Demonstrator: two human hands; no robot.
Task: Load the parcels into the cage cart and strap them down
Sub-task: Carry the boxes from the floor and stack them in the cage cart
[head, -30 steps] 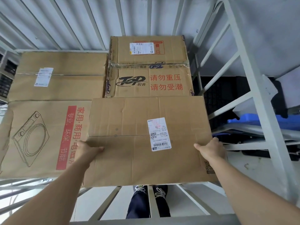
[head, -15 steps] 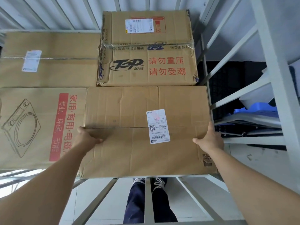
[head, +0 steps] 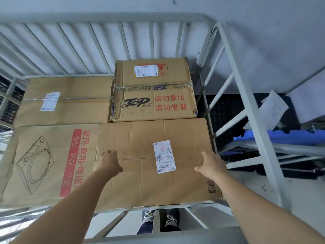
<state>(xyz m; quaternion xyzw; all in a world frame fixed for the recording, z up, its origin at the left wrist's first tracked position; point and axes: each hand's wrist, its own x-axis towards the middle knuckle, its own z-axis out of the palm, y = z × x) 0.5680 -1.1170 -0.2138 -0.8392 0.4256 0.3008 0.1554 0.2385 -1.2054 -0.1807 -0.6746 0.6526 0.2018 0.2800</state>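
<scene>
- Rests left hand (head: 108, 162) on parcel (head: 140, 138) top near its 9 o'clock edge, fingers relaxed, gripping nothing.
- Lays right hand (head: 211, 164) near the 3 o'clock edge, fingers loose, holding nothing.

The cart (head: 105, 16) holds four boxes, two by two. The near-right box (head: 140, 182) touches the far-right box (head: 154, 106) behind it and the near-left box (head: 44, 155) at its left. The far-left box (head: 79, 110) occupies the far left corner.

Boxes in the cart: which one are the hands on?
The near-right box, with the white label on its top. The left hand and right hand both touch it, and it alone.
</scene>
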